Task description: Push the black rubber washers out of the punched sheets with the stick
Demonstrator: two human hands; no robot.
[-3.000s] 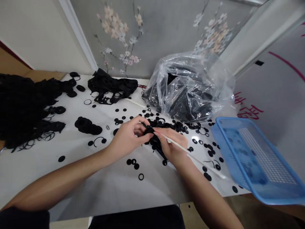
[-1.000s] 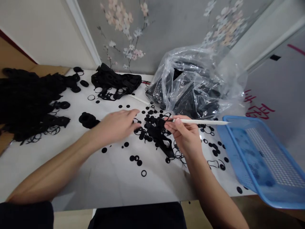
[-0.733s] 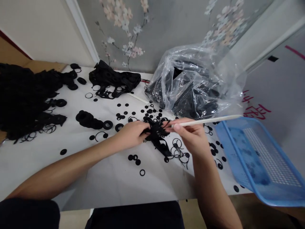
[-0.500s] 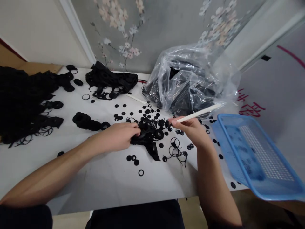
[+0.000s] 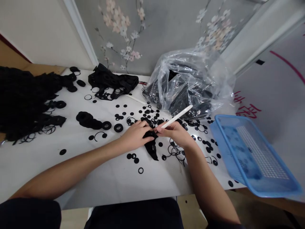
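My left hand is closed on a scrap of black punched sheet at the middle of the white table. Its fingers pinch the scrap's upper end, and the rest hangs toward me. My right hand grips a thin white stick like a pen. The stick's near tip meets the scrap between my two hands, and its far end points up and to the right. Several loose black discs and rings lie around both hands.
A clear plastic bag of black material sits behind my hands. A blue mesh basket overhangs the table's right edge. Heaps of black scrap lie at the left and another at the back. A row of stacked black rings lies left of centre.
My hands have drawn together over the black scrap. The stick swung from level and pointing right to slanting upward. The left hand went from reaching among the discs to pinching the scrap.
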